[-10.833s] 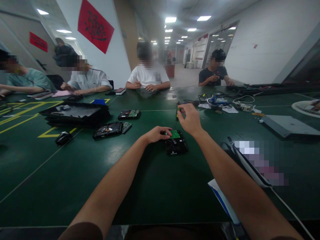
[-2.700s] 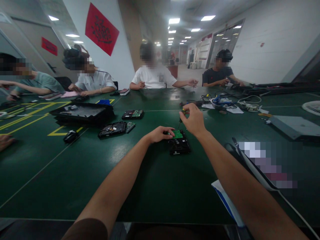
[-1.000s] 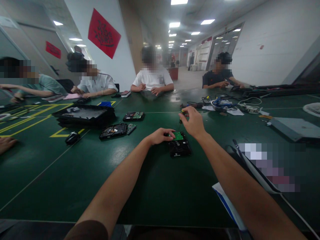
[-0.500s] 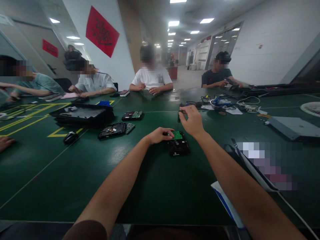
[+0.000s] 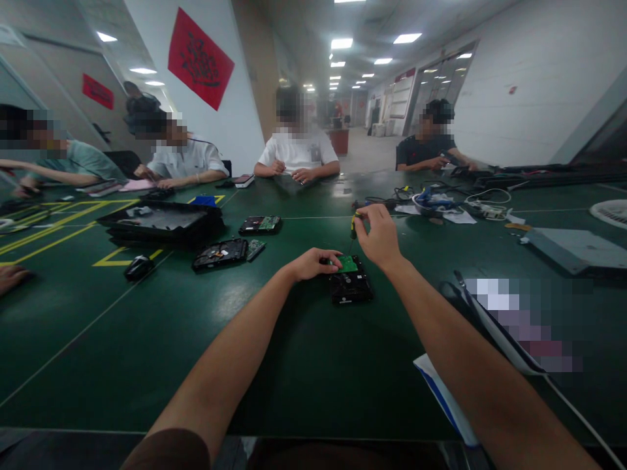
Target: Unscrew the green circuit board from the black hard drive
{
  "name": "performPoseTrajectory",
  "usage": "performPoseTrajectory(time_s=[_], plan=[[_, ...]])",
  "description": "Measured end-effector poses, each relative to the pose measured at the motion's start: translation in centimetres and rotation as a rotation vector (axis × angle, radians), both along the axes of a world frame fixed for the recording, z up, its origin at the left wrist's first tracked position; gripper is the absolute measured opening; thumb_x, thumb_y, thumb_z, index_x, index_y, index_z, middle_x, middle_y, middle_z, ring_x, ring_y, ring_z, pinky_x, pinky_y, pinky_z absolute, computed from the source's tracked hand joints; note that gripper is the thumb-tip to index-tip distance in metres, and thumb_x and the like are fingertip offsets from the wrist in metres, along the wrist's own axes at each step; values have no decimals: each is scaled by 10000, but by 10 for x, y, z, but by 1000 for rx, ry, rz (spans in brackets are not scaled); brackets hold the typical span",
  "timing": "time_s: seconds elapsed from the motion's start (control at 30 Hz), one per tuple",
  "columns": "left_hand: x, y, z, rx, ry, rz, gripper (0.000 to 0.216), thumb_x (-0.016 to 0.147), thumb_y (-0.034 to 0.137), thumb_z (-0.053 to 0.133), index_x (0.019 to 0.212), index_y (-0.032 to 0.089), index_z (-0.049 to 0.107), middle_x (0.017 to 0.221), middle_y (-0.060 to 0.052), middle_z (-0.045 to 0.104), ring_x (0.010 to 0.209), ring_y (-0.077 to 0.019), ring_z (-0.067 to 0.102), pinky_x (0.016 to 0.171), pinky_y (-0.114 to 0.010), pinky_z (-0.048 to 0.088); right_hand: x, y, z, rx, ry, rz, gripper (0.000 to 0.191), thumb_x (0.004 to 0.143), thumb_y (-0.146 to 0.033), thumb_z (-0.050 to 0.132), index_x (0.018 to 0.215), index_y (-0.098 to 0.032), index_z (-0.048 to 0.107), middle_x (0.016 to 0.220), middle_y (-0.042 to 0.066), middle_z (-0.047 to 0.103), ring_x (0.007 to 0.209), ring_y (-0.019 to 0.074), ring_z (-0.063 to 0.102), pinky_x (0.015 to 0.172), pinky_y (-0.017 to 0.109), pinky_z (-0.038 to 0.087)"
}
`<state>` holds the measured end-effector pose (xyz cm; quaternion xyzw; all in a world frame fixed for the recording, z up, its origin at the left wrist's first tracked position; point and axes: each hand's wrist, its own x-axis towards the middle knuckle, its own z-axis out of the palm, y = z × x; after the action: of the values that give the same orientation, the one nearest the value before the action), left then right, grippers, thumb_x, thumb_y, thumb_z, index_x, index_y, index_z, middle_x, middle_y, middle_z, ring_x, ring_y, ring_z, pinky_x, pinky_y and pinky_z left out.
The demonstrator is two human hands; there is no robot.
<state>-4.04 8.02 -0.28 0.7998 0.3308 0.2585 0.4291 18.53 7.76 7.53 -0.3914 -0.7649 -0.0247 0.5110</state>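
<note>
On my left, a black tray [image 5: 161,224] sits on the green worktop [image 5: 274,365], with an opened drive [image 5: 220,255] just beside it. Next comes my left hand [image 5: 316,264], its fingers bent over the far left part of a black hard drive [image 5: 351,288] lying flat in front of me – whether they pinch or only press, I can't tell. A green circuit board [image 5: 349,264] shows at the drive's far end. Above that end, my right hand [image 5: 378,232] grips a yellow-and-dark screwdriver [image 5: 353,228] by its handle, shaft pointing down – the tip's contact is too small to make out. Farther right lies a grey metal case [image 5: 580,250].
</note>
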Motion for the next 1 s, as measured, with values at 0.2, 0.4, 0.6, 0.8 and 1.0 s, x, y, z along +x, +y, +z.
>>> performPoseTrajectory(time_s=[0.2,0.4,0.6,0.8,1.0], plan=[[0,0,1,0,16,6,223,836,317,704,1016,195,752,1484,-98,521,1326,-270,528,1123,-422,337,1,1,0,-28,8,43,128,919,-272,540,1034,-231,579,1028,92,642,947,257,614,880,441,505],[0,0,0,19,21,-2,220,845,320,697,1017,193,749,1473,-100,531,1326,-272,528,1118,-431,335,1,0,0,17,-13,22,195,890,-242,581,1083,-213,588,1094,115,604,985,259,601,900,441,506],[0,1,-3,9,1,11,216,834,310,715,1006,186,753,1460,-99,546,1332,-265,527,1134,-409,321,0,2,-4,-34,-10,98,235,902,-270,590,1130,-218,572,1080,102,630,918,245,629,862,432,530],[0,3,-4,10,-1,5,211,832,297,713,1013,197,756,1465,-98,542,1342,-267,518,1141,-422,318,1,6,-7,-17,19,39,228,869,-225,608,1093,-205,568,1070,110,628,920,247,632,852,426,537],[0,2,-4,7,-2,16,212,837,297,710,1019,196,754,1466,-99,540,1330,-267,528,1132,-433,329,1,6,-5,2,-1,38,183,897,-258,588,1075,-218,576,1060,102,642,938,250,630,875,437,523]])
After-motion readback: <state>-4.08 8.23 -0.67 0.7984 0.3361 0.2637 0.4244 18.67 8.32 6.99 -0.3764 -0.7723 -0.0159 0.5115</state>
